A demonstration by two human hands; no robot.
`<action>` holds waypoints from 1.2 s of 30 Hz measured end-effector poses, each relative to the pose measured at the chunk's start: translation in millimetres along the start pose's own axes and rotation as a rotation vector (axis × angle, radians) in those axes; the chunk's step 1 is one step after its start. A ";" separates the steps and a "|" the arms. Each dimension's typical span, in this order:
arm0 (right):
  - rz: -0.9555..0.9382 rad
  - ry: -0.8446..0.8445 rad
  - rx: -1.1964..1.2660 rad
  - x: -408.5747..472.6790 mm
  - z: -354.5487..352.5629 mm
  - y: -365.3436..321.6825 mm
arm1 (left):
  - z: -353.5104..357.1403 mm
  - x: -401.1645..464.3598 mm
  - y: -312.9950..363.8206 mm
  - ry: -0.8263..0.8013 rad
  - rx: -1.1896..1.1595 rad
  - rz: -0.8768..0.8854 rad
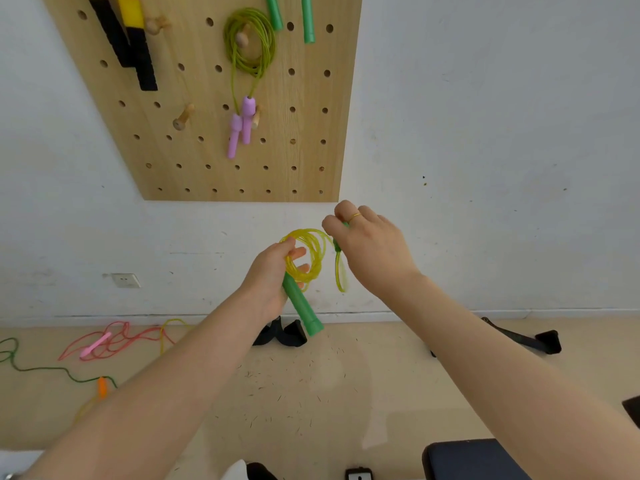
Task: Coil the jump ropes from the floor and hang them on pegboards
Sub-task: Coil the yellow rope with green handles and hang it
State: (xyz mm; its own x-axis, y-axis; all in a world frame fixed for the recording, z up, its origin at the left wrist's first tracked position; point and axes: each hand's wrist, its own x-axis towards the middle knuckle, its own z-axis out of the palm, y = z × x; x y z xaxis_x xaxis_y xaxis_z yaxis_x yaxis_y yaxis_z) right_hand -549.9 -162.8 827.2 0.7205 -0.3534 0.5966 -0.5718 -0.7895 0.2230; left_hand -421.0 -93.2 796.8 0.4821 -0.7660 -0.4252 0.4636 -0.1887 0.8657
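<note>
Gripping green handle (302, 306) and yellow coil (309, 254), left hand (268, 275), right hand (370, 251) pinching the rope's other end (mostly hidden)

Nothing readable showed anywhere — no words, brands or numbers on the light wooden pegboard (304, 126), the pale scuffed wall (485, 116), or the white wall socket (125, 280).

Single head-worn view, forward and down, close over hands, facing the pegboard (207, 98) wall.

Bare forearms, no sleeves; thin gold ring (354, 217) on right hand (370, 252).
</note>
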 end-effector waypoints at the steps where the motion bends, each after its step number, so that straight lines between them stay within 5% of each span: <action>1: -0.024 0.042 0.093 -1.9 0.5 -0.6 | 0.3 -1.2 0.2 -0.019 -0.012 -0.013; 5: -0.172 0.056 0.540 -13.6 -1.7 -7.6 | 1.5 -5.8 4.2 -0.055 -0.015 0.038; 9: 0.100 -0.148 0.888 -17.7 -2.3 -10.3 | 2.3 -11.8 12.2 -0.144 -0.018 0.142; 14: 0.281 -0.275 0.748 -4.5 -1.5 -14.3 | 12.5 -20.1 8.4 -0.247 0.128 0.252; 19: 0.229 -0.137 0.328 -1.4 1.5 -24.9 | 17.2 -20.2 4.9 -0.242 0.160 0.300; 26: 0.348 -0.353 0.520 14.6 -3.6 -17.6 | 13.6 -16.2 5.0 -0.363 0.249 0.388; 30: 0.414 -0.167 0.808 19.7 -10.9 1.6 | 6.4 -10.4 11.1 -0.333 0.166 0.381; 34: 0.438 0.173 0.679 19.3 -6.2 4.9 | 9.3 -7.9 16.6 -0.422 0.180 0.374; 36: 0.606 0.119 1.014 20.8 -3.9 10.1 | 9.8 -7.3 20.6 -0.445 0.191 0.356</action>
State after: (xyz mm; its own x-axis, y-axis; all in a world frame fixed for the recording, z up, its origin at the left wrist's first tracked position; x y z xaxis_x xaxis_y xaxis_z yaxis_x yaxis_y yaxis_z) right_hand -542.2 -176.1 844.9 0.3675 -0.7996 0.4750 -0.1969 -0.5660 -0.8005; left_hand -422.2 -97.6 820.3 0.2067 -0.9783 0.0152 0.1691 0.0510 0.9843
